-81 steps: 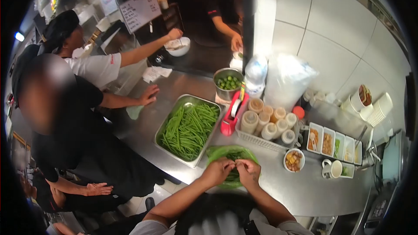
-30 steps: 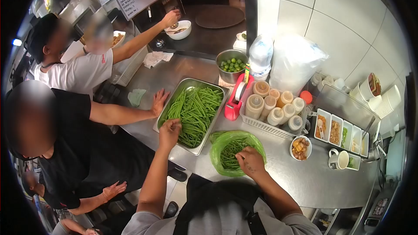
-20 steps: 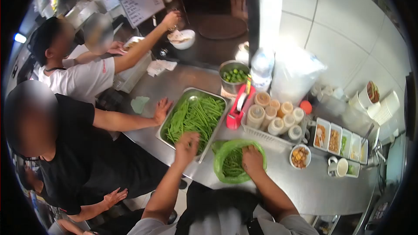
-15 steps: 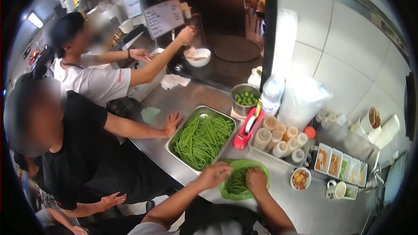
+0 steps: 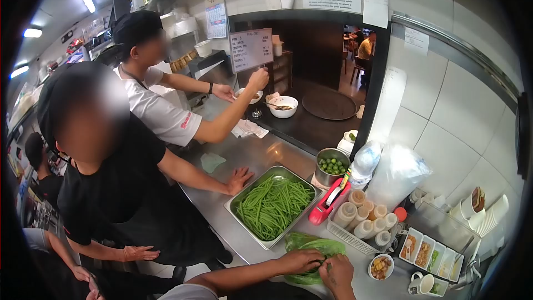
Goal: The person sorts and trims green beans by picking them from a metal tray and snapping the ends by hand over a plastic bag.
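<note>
Both of my hands meet over a green plastic bag [image 5: 311, 243] at the counter's front edge. My left hand [image 5: 302, 261] has its fingers closed at the bag's middle, and what it pinches is too small to name. My right hand [image 5: 336, 273] is closed beside it, its fingertips nearly touching the left ones; its contents are hidden. Behind the bag, to the left, a steel tray [image 5: 230, 205] holds a heap of long green beans [image 5: 272, 205]. A red tape dispenser [image 5: 327, 204] stands to the right of the tray.
A co-worker in black rests a hand [image 5: 239, 180] beside the tray; another in white reaches over a white bowl [image 5: 283, 107]. Right of the bag are a basket of bottles [image 5: 350, 236], a food bowl [image 5: 381, 266], a mug [image 5: 421, 283] and condiment containers [image 5: 426, 251]. Behind stands a pot of green fruit [image 5: 332, 165].
The view has tilted up, so the counter sits lower. My left hand, earlier over the tray, has come to the bag and met my right hand, which has come out of the bag's opening.
</note>
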`<action>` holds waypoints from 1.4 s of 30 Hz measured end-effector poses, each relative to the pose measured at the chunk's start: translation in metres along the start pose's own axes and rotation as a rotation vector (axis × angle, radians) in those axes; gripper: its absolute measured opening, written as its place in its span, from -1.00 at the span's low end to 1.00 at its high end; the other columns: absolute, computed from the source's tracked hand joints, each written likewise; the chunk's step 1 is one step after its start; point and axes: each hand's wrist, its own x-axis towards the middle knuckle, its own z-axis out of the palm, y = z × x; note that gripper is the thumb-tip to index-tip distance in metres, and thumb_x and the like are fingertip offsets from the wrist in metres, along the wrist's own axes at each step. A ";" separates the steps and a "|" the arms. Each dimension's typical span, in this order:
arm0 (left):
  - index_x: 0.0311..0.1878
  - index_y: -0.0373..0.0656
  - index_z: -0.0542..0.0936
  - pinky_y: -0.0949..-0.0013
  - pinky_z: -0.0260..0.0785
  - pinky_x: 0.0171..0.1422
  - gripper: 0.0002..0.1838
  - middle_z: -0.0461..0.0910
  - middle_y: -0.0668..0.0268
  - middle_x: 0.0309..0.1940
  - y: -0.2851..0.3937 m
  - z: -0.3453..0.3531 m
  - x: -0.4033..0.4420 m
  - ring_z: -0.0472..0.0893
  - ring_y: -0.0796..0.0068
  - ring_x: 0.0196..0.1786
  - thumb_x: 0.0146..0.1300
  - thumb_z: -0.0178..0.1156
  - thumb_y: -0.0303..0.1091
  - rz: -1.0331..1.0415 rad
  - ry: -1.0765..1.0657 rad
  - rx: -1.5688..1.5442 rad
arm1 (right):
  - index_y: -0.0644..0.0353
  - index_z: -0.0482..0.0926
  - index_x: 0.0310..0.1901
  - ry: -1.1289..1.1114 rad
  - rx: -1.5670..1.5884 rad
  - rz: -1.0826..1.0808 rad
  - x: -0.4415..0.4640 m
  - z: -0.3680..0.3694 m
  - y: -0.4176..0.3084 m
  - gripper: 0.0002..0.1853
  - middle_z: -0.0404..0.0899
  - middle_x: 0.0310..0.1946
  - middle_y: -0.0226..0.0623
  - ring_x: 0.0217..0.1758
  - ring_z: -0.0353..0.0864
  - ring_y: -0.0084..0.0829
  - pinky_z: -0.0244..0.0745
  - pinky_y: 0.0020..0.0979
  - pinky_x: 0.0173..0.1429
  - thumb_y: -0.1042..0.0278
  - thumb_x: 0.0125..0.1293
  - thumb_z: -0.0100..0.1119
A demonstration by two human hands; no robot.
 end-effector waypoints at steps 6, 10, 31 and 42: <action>-0.04 -0.11 0.60 0.18 0.50 -0.09 -0.77 0.62 0.24 -0.16 0.023 -0.007 0.005 0.63 0.12 -0.15 0.37 0.17 -0.20 0.021 -0.024 -0.056 | 0.12 0.62 -0.46 0.049 0.061 -0.006 0.001 -0.033 -0.022 -0.89 0.56 -0.47 -0.23 -0.33 0.58 -0.15 0.48 -0.17 -0.26 0.37 -0.03 0.35; -0.07 -0.13 0.62 0.19 0.48 -0.13 -0.79 0.62 0.18 -0.25 0.020 -0.001 0.005 0.64 0.11 -0.20 0.33 0.24 -0.24 0.012 -0.019 -0.097 | 0.16 0.68 -0.38 -0.003 0.124 0.059 0.002 -0.030 -0.012 -0.88 0.59 -0.47 -0.22 -0.35 0.60 -0.15 0.50 -0.21 -0.24 0.34 0.06 0.37; -0.11 -0.24 0.63 0.24 0.45 -0.10 -0.80 0.61 0.13 -0.26 0.010 -0.023 -0.011 0.64 0.18 -0.20 0.26 0.24 -0.35 -0.248 -0.145 -0.229 | 0.12 0.67 -0.34 -0.205 0.118 -0.131 0.006 -0.014 -0.013 -0.93 0.55 -0.49 -0.22 -0.33 0.58 -0.15 0.51 -0.18 -0.23 0.41 0.12 0.27; -0.06 -0.23 0.60 0.22 0.46 -0.11 -0.78 0.61 0.14 -0.22 0.021 -0.030 -0.011 0.64 0.16 -0.19 0.29 0.23 -0.35 -0.184 -0.096 -0.097 | 0.17 0.65 -0.35 -0.079 0.097 -0.089 0.008 -0.012 -0.019 -0.93 0.52 -0.54 -0.19 -0.43 0.57 -0.19 0.50 -0.24 -0.30 0.45 0.11 0.24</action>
